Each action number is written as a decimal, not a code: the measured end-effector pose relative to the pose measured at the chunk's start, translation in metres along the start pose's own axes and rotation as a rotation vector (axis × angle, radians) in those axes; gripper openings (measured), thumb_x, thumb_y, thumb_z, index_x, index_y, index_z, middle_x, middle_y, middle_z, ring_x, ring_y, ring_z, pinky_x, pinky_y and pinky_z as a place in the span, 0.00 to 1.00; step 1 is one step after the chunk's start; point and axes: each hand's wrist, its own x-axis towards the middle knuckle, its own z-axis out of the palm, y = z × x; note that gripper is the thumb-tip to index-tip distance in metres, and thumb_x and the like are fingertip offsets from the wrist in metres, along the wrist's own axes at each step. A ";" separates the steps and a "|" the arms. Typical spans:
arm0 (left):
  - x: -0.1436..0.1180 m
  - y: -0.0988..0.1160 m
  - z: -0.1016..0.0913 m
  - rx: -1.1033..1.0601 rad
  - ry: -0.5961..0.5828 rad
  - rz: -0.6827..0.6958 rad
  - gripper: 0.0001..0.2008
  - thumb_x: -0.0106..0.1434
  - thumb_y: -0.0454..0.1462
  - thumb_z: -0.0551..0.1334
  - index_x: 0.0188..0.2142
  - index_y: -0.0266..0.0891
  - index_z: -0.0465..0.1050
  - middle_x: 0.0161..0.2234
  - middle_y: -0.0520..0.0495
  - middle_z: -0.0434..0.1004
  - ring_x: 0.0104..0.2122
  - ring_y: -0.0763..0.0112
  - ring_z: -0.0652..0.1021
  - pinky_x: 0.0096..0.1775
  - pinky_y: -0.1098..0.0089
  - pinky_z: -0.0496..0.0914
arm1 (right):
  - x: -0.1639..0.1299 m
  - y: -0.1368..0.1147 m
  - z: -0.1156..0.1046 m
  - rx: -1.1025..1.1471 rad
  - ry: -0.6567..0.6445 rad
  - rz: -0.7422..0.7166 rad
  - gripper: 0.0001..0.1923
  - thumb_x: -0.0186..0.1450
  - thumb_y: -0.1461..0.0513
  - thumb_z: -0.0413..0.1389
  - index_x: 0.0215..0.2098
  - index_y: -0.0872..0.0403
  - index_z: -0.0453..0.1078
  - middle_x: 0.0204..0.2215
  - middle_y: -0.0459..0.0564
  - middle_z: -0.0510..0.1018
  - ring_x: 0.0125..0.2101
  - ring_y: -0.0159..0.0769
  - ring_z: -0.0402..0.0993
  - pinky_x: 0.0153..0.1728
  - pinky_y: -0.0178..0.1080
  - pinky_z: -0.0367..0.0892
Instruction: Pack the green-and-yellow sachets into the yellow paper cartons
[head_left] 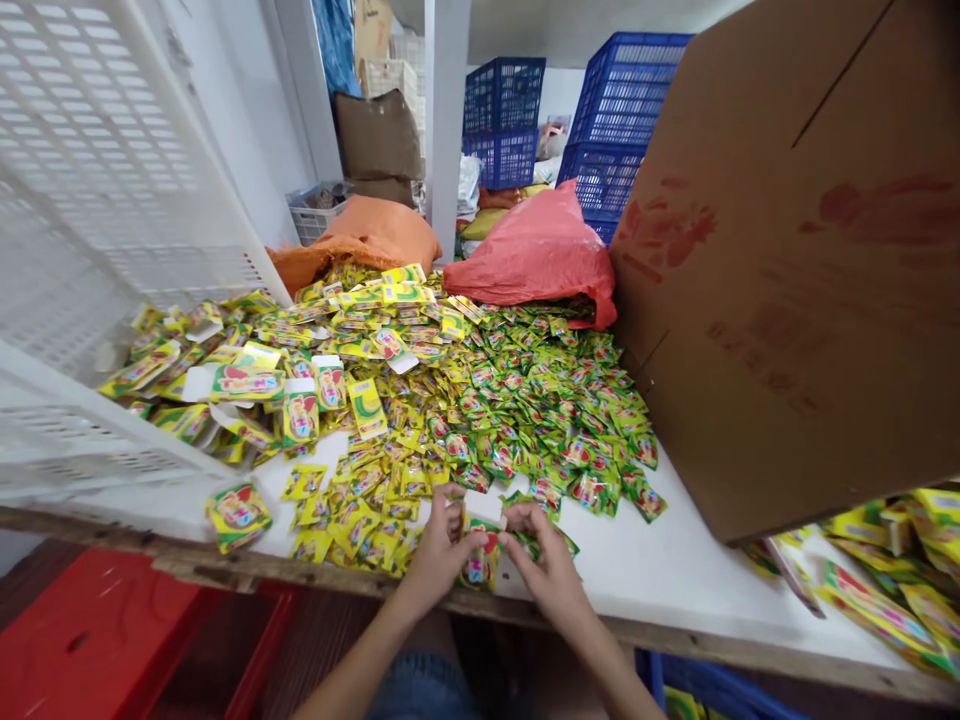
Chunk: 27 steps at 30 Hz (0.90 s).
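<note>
A box is pinched by the half-closed left hand and right hand; yellow packets are spread left of the box.

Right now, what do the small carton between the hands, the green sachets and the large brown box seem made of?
Small carton: probably smooth printed paperboard; flat, straight-edged front.
Green sachets: likely glossy plastic film; glints, wrinkles.
Large brown box: matte, apparently cardboard; flat panel, reddish print.
</note>
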 end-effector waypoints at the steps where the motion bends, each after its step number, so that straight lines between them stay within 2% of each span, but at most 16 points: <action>1: -0.001 -0.001 -0.001 0.022 -0.004 0.004 0.19 0.55 0.37 0.63 0.43 0.42 0.56 0.34 0.49 0.73 0.34 0.68 0.75 0.38 0.71 0.66 | -0.001 0.004 0.004 0.041 0.022 0.006 0.10 0.62 0.57 0.51 0.40 0.52 0.64 0.35 0.49 0.73 0.37 0.36 0.70 0.39 0.37 0.65; 4: 0.000 -0.003 -0.005 0.170 -0.040 0.012 0.09 0.56 0.39 0.61 0.35 0.39 0.65 0.28 0.51 0.71 0.29 0.70 0.72 0.32 0.74 0.64 | -0.001 0.007 0.012 0.066 0.022 -0.018 0.10 0.62 0.57 0.51 0.39 0.53 0.68 0.33 0.49 0.74 0.35 0.36 0.70 0.37 0.36 0.65; 6: 0.003 -0.002 -0.008 0.277 -0.069 0.012 0.07 0.57 0.40 0.60 0.31 0.37 0.69 0.24 0.52 0.69 0.26 0.71 0.70 0.30 0.74 0.63 | 0.003 0.003 0.012 0.057 -0.012 -0.046 0.11 0.63 0.58 0.49 0.38 0.52 0.70 0.33 0.49 0.74 0.36 0.37 0.70 0.38 0.37 0.65; 8: 0.004 0.002 -0.010 0.357 -0.076 0.038 0.08 0.58 0.40 0.59 0.29 0.37 0.71 0.26 0.49 0.71 0.28 0.69 0.71 0.32 0.73 0.64 | 0.008 -0.001 0.011 0.046 -0.033 -0.062 0.12 0.64 0.57 0.48 0.36 0.52 0.71 0.33 0.50 0.74 0.37 0.38 0.70 0.39 0.38 0.64; 11: 0.002 0.006 -0.007 0.367 0.010 0.126 0.07 0.58 0.39 0.59 0.35 0.39 0.72 0.38 0.45 0.73 0.41 0.63 0.72 0.42 0.69 0.65 | 0.011 -0.001 0.010 0.046 -0.029 -0.044 0.11 0.64 0.57 0.49 0.35 0.52 0.72 0.33 0.50 0.74 0.38 0.38 0.70 0.41 0.39 0.64; 13: -0.001 0.006 -0.004 0.297 0.080 0.147 0.12 0.58 0.38 0.59 0.43 0.40 0.69 0.44 0.44 0.72 0.44 0.63 0.72 0.46 0.68 0.65 | 0.011 0.002 0.012 0.078 0.025 -0.006 0.12 0.63 0.57 0.50 0.40 0.52 0.70 0.34 0.50 0.74 0.37 0.37 0.70 0.40 0.39 0.65; 14: -0.002 0.007 -0.003 0.272 0.094 0.143 0.13 0.59 0.37 0.58 0.45 0.41 0.67 0.44 0.43 0.72 0.44 0.64 0.73 0.46 0.67 0.65 | 0.010 0.003 0.012 0.093 0.048 0.007 0.13 0.63 0.57 0.50 0.43 0.52 0.68 0.34 0.50 0.75 0.36 0.37 0.71 0.39 0.38 0.66; 16: -0.004 0.008 -0.002 0.288 0.073 0.144 0.11 0.59 0.37 0.58 0.42 0.40 0.70 0.42 0.43 0.74 0.43 0.64 0.74 0.46 0.67 0.66 | 0.009 0.002 0.012 0.102 0.046 -0.012 0.13 0.63 0.58 0.50 0.44 0.52 0.68 0.35 0.50 0.75 0.37 0.37 0.71 0.39 0.39 0.66; 19: -0.006 0.010 -0.004 0.350 0.035 0.176 0.07 0.59 0.37 0.58 0.35 0.38 0.74 0.39 0.44 0.77 0.42 0.64 0.74 0.47 0.67 0.66 | 0.008 -0.005 0.010 0.071 -0.032 -0.109 0.09 0.62 0.58 0.51 0.37 0.52 0.71 0.36 0.51 0.75 0.40 0.38 0.70 0.42 0.40 0.65; 21: -0.008 0.012 -0.004 0.357 0.039 0.181 0.07 0.59 0.36 0.58 0.34 0.39 0.74 0.39 0.45 0.77 0.42 0.65 0.75 0.47 0.67 0.66 | 0.007 -0.010 0.008 0.054 -0.043 -0.135 0.08 0.62 0.59 0.52 0.36 0.52 0.72 0.36 0.51 0.76 0.40 0.38 0.70 0.43 0.40 0.64; 27: -0.007 0.013 0.000 0.355 0.122 0.131 0.07 0.58 0.35 0.59 0.36 0.38 0.74 0.36 0.46 0.78 0.38 0.66 0.76 0.42 0.69 0.68 | 0.008 -0.019 0.008 -0.016 -0.016 -0.022 0.08 0.62 0.59 0.52 0.35 0.53 0.70 0.33 0.49 0.76 0.35 0.36 0.71 0.37 0.36 0.65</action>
